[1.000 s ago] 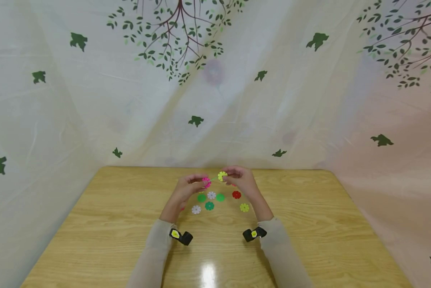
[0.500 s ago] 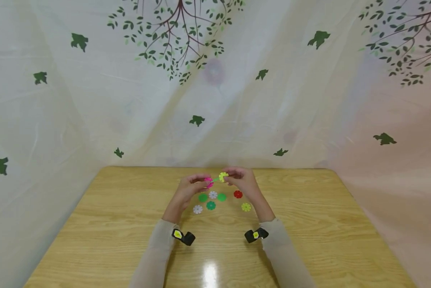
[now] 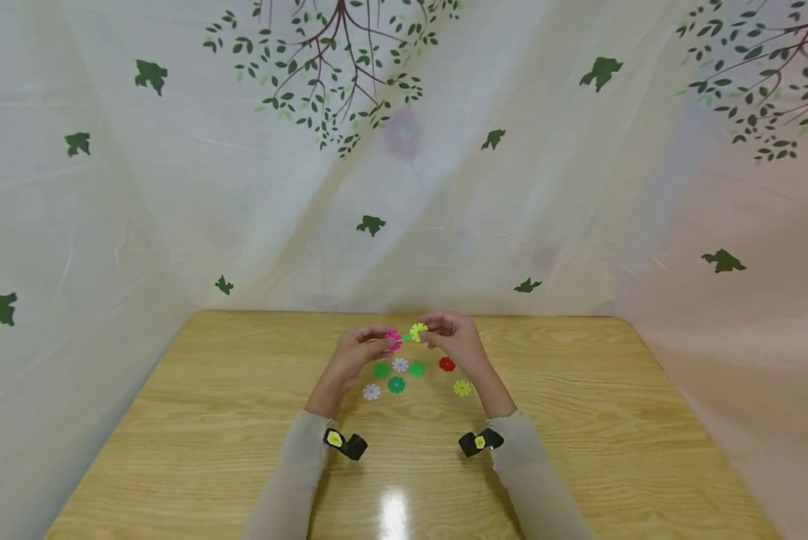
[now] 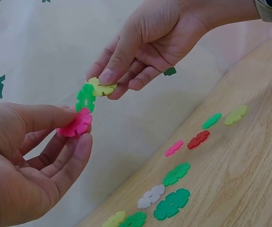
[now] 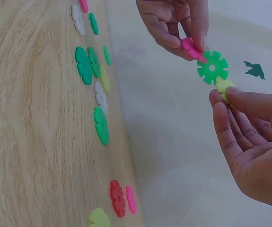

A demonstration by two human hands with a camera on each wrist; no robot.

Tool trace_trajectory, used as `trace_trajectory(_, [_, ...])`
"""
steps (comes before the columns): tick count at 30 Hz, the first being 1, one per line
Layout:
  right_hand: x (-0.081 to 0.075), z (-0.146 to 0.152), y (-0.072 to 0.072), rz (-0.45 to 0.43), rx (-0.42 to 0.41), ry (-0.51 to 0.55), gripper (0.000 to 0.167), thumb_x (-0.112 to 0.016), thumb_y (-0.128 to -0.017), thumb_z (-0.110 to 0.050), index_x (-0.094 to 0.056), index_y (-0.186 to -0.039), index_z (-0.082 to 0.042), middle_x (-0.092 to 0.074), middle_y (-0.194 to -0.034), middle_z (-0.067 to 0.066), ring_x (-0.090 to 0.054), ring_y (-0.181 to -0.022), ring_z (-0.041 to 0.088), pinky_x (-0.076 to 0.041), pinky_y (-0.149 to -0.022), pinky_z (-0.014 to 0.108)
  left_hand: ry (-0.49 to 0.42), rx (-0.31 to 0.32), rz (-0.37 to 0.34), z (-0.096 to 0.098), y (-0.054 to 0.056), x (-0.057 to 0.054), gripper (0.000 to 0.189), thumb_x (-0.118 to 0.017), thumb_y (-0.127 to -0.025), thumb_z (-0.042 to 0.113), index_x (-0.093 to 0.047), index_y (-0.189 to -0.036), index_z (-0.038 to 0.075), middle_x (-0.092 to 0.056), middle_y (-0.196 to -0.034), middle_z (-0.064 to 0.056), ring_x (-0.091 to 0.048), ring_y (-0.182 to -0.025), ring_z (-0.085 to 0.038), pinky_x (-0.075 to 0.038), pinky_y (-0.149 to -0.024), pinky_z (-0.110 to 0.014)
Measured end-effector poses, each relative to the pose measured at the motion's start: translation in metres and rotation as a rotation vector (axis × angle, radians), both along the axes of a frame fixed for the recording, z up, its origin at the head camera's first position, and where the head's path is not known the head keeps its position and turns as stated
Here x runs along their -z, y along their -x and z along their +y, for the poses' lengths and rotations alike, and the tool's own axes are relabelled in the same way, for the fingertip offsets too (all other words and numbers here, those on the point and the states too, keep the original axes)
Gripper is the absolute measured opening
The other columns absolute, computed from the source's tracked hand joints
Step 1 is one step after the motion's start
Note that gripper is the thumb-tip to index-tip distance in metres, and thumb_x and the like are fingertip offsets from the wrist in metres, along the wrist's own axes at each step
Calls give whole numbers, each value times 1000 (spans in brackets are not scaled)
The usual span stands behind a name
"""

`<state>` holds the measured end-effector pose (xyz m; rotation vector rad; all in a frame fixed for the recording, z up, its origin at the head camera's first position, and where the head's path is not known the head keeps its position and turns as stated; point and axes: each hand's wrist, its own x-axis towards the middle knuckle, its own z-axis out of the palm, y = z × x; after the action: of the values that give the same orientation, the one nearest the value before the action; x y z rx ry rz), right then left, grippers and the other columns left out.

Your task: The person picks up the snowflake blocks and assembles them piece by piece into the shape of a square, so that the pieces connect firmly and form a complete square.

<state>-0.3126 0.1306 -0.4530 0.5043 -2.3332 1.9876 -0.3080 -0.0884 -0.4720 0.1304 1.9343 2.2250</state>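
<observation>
In the left wrist view, my left hand (image 4: 41,165) pinches a pink notched plastic disc (image 4: 77,124) between thumb and fingers. My right hand (image 3: 459,341) holds a yellow notched disc (image 3: 417,331) by its edge, up above the far part of the table. Between the two, a green notched disc (image 5: 219,67) faces the right wrist camera, its rim slotted against the yellow disc. The pink disc's edge overlaps the green one's opposite rim, and the three form a short row set at angles to one another.
Below the hands, more flower-like discs lie flat on the wooden table (image 3: 404,450): a red disc (image 3: 447,364), a yellow-green disc (image 3: 462,388), a white disc (image 3: 371,392) and several green ones. A printed cloth (image 3: 295,225) hangs behind the table's far edge.
My left hand has come a little nearer to the right, bringing the pink disc up against the green one. The right hand stays almost still.
</observation>
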Motion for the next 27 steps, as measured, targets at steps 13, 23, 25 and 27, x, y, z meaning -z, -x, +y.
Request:
trace_trajectory(13, [1, -1, -2, 13, 59, 37, 21, -75, -90, 1, -72, -109, 8, -69, -104, 35, -71, -78, 21, -63, -73, 31, 8, -60, 66, 4, -4, 2, 32, -67, -95, -1, -64, -125, -13, -74, -95, 3, -72, -83, -7, -55, -100, -53])
trace_trajectory(23, [1, 0, 0, 34, 97, 48, 19, -78, -88, -3, -76, -106, 4, -75, -99, 20, -72, -79, 24, -62, -70, 26, 2, -102, 86, 8, -4, 0, 26, -69, -94, -2, -68, -119, -11, -74, -88, 4, -72, -78, -7, -61, -89, -40])
trace_trajectory(25, [1, 2, 0, 24, 95, 68, 19, -78, -88, -1, -76, -106, 4, -76, -97, 16, -73, -78, 20, -62, -70, 27, 2, -98, 90, 8, -4, -1, 25, -69, -94, -2, -69, -117, -10, -74, -88, 4, -72, -78, -8, -62, -87, -36])
trace_trajectory(27, [1, 3, 0, 14, 92, 82, 20, -78, -87, -1, -75, -106, 5, -77, -96, 12, -72, -76, 16, -62, -70, 27, 9, -91, 98, 9, -3, -2, 25, -69, -94, -2, -70, -117, -10, -74, -89, 4, -72, -78, -7, -62, -84, -32])
